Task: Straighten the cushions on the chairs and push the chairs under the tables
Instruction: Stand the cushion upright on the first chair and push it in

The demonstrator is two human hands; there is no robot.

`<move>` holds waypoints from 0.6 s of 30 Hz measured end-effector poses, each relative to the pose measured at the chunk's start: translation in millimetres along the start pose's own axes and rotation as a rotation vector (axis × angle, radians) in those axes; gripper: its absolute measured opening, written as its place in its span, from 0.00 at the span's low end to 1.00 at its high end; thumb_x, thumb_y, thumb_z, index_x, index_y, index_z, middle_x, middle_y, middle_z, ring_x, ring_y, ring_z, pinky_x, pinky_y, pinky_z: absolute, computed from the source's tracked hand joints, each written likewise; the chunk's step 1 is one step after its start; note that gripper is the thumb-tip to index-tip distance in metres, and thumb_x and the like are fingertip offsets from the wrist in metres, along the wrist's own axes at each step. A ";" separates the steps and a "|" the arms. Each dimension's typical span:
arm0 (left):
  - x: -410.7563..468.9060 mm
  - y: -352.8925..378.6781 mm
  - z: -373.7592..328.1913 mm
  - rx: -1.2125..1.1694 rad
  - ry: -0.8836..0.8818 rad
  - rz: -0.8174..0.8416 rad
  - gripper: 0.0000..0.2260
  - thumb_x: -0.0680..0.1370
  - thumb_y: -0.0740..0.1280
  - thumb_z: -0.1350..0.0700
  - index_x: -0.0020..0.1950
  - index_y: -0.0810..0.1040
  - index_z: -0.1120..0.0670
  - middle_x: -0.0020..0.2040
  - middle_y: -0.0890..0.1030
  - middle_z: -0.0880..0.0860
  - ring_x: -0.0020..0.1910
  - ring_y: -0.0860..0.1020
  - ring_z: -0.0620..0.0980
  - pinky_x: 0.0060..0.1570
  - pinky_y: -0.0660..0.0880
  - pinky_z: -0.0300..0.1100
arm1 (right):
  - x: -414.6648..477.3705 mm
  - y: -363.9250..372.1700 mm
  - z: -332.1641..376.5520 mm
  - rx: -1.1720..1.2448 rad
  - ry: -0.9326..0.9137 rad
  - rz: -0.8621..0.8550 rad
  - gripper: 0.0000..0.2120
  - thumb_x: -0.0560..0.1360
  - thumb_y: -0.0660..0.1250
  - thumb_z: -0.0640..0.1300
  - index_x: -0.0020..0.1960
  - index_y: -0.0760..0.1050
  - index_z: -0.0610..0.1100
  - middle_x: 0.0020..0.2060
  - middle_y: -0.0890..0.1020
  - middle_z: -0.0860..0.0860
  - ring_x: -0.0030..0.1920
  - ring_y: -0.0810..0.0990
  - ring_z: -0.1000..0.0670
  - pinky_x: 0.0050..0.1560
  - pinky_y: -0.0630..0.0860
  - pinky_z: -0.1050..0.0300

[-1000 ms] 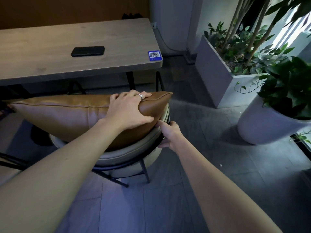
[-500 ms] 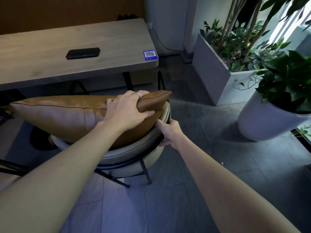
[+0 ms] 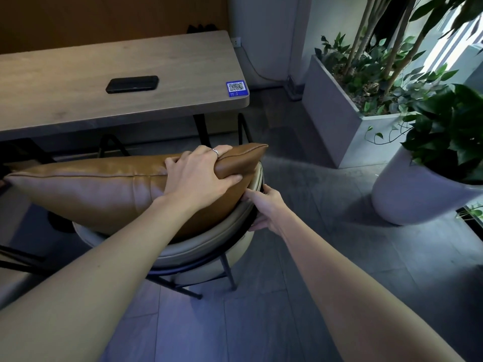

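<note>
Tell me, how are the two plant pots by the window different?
The grey planter is a box with flat sides and straight corners; the white pot is round and smooth. The grey planter holds tall thin stems and small leaves, while the white pot holds a low bush of broad dark leaves. The grey planter stands farther back, by the wall; the white pot is nearer. Both sit on the tiled floor.

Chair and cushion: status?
Left hand gripping the brown cushion near its right end. Right hand gripping the chair back rim. Chair short of the table. Floor between looks open.
</note>
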State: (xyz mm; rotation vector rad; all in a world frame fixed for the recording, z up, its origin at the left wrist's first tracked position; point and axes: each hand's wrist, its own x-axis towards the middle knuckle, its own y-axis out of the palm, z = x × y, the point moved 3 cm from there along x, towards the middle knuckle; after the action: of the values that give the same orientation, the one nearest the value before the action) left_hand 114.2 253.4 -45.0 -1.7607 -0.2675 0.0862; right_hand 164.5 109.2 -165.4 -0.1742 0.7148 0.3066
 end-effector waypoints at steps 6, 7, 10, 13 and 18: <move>4.2 4.4 4.5 -0.028 0.036 -0.017 0.31 0.75 0.67 0.32 0.77 0.68 0.39 0.72 0.75 0.49 0.70 0.72 0.57 0.64 0.64 0.57 | 0.7 -1.0 -0.2 0.031 0.061 0.037 0.50 0.70 0.75 0.45 0.84 0.51 0.55 0.77 0.68 0.39 0.59 0.81 0.28 0.45 0.85 0.33; 3.6 4.3 5.1 -0.035 0.039 -0.020 0.31 0.75 0.67 0.33 0.77 0.68 0.39 0.72 0.75 0.49 0.70 0.71 0.57 0.64 0.64 0.57 | 0.6 -0.7 -1.5 0.043 0.066 0.036 0.51 0.69 0.75 0.45 0.84 0.50 0.55 0.77 0.68 0.39 0.60 0.81 0.28 0.46 0.85 0.32; 2.1 4.0 3.4 -0.047 0.055 -0.019 0.30 0.75 0.68 0.33 0.76 0.69 0.39 0.72 0.75 0.49 0.70 0.71 0.57 0.65 0.63 0.57 | -0.8 -1.5 -5.4 0.059 0.068 0.031 0.50 0.70 0.75 0.45 0.84 0.51 0.55 0.76 0.69 0.40 0.61 0.81 0.29 0.48 0.85 0.32; 1.8 4.1 1.5 -0.048 0.060 -0.006 0.31 0.75 0.68 0.33 0.77 0.69 0.38 0.73 0.74 0.49 0.71 0.70 0.56 0.66 0.63 0.57 | -2.1 -3.2 -7.7 0.071 0.077 0.027 0.50 0.70 0.75 0.45 0.84 0.51 0.55 0.77 0.69 0.41 0.59 0.82 0.29 0.47 0.85 0.33; 3.8 3.9 1.1 -0.032 0.060 -0.009 0.31 0.75 0.67 0.32 0.77 0.68 0.38 0.73 0.74 0.48 0.71 0.70 0.56 0.67 0.63 0.57 | -2.4 -6.5 -5.7 0.064 0.067 0.028 0.51 0.71 0.75 0.44 0.85 0.49 0.55 0.77 0.68 0.39 0.58 0.83 0.29 0.47 0.86 0.35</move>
State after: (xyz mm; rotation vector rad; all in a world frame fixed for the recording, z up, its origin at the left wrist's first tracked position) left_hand 118.2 254.6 -48.7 -1.7910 -0.2346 0.0226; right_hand 161.5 101.0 -167.7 -0.1139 0.7933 0.3049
